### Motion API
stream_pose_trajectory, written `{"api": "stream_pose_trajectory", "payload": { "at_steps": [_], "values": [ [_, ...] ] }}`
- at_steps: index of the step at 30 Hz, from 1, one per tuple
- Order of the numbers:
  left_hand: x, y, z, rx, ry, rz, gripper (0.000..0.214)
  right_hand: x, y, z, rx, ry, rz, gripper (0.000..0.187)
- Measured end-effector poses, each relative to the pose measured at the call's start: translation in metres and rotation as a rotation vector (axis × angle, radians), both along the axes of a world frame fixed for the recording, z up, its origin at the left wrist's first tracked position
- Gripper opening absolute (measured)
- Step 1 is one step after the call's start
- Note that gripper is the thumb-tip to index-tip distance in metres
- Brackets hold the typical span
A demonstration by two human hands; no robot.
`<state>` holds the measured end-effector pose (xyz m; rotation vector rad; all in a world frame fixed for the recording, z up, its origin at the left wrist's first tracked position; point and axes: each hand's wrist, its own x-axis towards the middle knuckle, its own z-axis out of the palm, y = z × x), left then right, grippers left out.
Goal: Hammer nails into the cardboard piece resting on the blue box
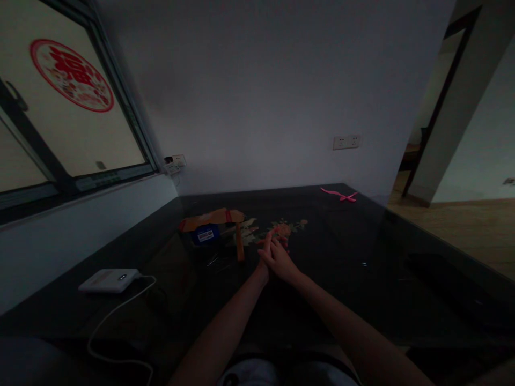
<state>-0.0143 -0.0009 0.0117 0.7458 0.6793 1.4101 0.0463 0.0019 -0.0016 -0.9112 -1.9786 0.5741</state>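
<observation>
My left hand [266,245] and my right hand [279,258] rest against each other over the middle of the dark table [322,300]. The right hand overlaps the left, and the fingers of both stretch forward. No object shows in either hand. Just left of them lies a wooden handle [240,246], its far end close to a crumpled orange-brown wrapper [211,219]. A blue box [206,235] with a white label sits in front of the wrapper. Thin shiny metal pieces [212,260] lie nearer to me.
A white power bank [110,280] with a white cable [116,310] lies at the left. At the back right is a pink ribbon [341,195]. A dark flat object [454,284] lies at the right. Wall [261,107] and window [80,96] border the table.
</observation>
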Motion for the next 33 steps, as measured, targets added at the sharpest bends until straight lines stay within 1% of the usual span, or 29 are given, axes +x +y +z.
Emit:
{"api": "stream_pose_trajectory", "payload": {
  "at_steps": [5, 11, 15, 20, 24, 29, 33],
  "values": [
    [0.0005, -0.0008, 0.0007, -0.012, -0.005, 0.007, 0.029, -0.0003, 0.0005, -0.0003, -0.01, -0.01, 0.004, 0.035],
    [-0.001, 0.0029, -0.0059, 0.022, 0.016, -0.013, 0.033, 0.0004, 0.0001, 0.0001, 0.0, -0.002, 0.004, 0.034],
    [-0.0019, 0.0042, -0.0084, 0.03, 0.054, -0.004, 0.032, 0.0002, -0.0008, 0.0014, -0.008, 0.002, 0.007, 0.035],
    [-0.0016, 0.0036, -0.0058, 0.008, 0.047, 0.004, 0.031, 0.0002, -0.0016, 0.0027, -0.015, -0.008, -0.002, 0.036],
    [-0.0007, 0.0024, -0.0035, 0.02, 0.02, 0.003, 0.033, 0.0006, -0.0011, 0.0027, -0.011, -0.001, 0.013, 0.036],
    [-0.0006, 0.0029, -0.0036, -0.015, 0.035, 0.019, 0.033, 0.0001, -0.0003, 0.0018, -0.014, 0.0, 0.004, 0.035],
    [-0.0005, 0.0047, -0.0038, -0.004, 0.008, 0.014, 0.031, -0.0002, -0.0016, 0.0028, -0.007, -0.009, 0.002, 0.037]
  ]
}}
